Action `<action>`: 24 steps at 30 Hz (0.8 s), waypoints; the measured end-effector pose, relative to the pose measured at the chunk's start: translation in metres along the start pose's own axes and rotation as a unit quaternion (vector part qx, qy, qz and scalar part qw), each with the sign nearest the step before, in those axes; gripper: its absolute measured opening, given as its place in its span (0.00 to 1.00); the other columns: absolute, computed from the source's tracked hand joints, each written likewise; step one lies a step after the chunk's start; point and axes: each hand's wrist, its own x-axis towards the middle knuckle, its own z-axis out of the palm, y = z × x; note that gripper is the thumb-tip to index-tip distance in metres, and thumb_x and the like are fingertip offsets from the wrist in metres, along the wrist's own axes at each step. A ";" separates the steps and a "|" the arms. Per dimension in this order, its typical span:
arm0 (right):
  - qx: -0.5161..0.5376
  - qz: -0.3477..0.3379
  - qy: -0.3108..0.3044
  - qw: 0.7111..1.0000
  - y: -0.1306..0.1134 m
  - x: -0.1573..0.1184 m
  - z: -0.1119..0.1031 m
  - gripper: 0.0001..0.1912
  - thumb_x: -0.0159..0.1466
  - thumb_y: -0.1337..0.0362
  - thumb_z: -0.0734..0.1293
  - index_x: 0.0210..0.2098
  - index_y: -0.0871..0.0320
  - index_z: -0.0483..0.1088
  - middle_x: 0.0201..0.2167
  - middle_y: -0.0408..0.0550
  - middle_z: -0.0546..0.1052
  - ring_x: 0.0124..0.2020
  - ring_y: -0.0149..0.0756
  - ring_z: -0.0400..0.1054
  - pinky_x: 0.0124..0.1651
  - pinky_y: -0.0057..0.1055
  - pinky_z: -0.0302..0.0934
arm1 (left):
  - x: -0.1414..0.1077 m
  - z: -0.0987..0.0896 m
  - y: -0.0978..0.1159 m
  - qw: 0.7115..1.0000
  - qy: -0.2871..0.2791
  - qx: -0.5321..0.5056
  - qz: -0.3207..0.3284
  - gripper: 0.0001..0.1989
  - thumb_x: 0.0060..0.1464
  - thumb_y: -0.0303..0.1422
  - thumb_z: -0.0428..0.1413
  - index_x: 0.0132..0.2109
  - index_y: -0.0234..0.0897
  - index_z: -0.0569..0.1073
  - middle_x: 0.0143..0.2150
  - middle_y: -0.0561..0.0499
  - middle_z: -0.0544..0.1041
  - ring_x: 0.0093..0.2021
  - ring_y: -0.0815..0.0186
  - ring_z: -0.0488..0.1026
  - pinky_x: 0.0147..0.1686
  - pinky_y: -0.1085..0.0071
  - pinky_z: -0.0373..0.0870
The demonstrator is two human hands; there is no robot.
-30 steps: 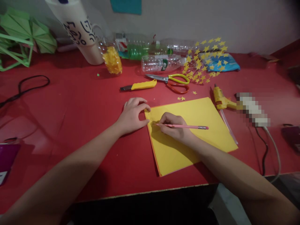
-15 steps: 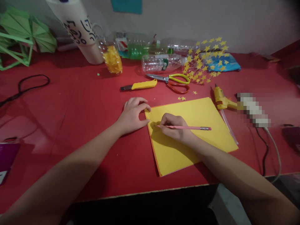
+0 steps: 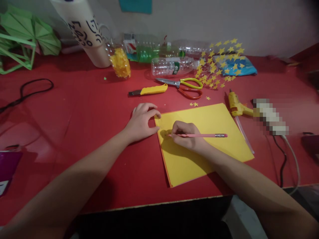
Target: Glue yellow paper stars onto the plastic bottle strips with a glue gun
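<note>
My right hand (image 3: 186, 135) is closed around a pink pencil (image 3: 206, 135), its tip at the left part of a yellow sheet of paper (image 3: 199, 162). Faint marks show on the paper near the tip. The sheet lies on a stack with orange edges. At the sheet's upper left corner, my left hand (image 3: 143, 122) rests with thumb and fingers apart, their tips touching the edge. Small yellow stars (image 3: 195, 104) lie just beyond the paper.
Beyond my hands lie a yellow utility knife (image 3: 153, 90) and scissors (image 3: 178, 83). Plastic bottles (image 3: 166, 67), a white tumbler (image 3: 84, 36) and yellow stars on a clear support (image 3: 211, 68) stand farther back. At right are a yellow glue gun (image 3: 234, 104) and a power strip (image 3: 271, 116).
The right hand and pencil have shifted very slightly to the right over the paper. The left hand stays at the corner.
</note>
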 end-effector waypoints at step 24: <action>0.015 -0.012 0.001 1.000 -0.002 -0.001 0.000 0.04 0.52 0.67 0.61 0.22 0.56 0.60 0.16 0.36 0.62 0.18 0.22 0.51 0.20 0.23 0.44 | 0.000 0.000 0.000 1.000 0.000 0.004 0.000 0.12 0.45 0.33 0.61 0.40 0.42 0.73 0.54 0.48 0.69 0.57 0.53 0.63 0.58 0.53 0.57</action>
